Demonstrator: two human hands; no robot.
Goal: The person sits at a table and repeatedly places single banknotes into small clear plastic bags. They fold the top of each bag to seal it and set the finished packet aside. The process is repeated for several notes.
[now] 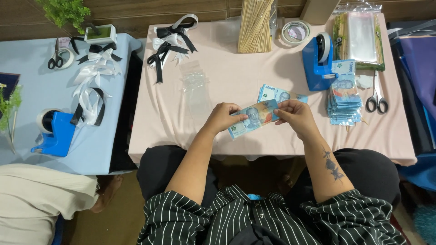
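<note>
A blue banknote is held flat between both of my hands above the near edge of the pink table. My left hand pinches its left end, my right hand grips its right end. Just beyond lies another blue banknote on the cloth. A stack of blue banknotes sits to the right of my right hand. Clear plastic sleeves lie to the left of my left hand.
A blue tape dispenser, scissors, a bundle of wooden skewers, black and white ribbon bows and a pack of clear bags stand on the pink table. The light blue table at left holds another dispenser, ribbons and scissors.
</note>
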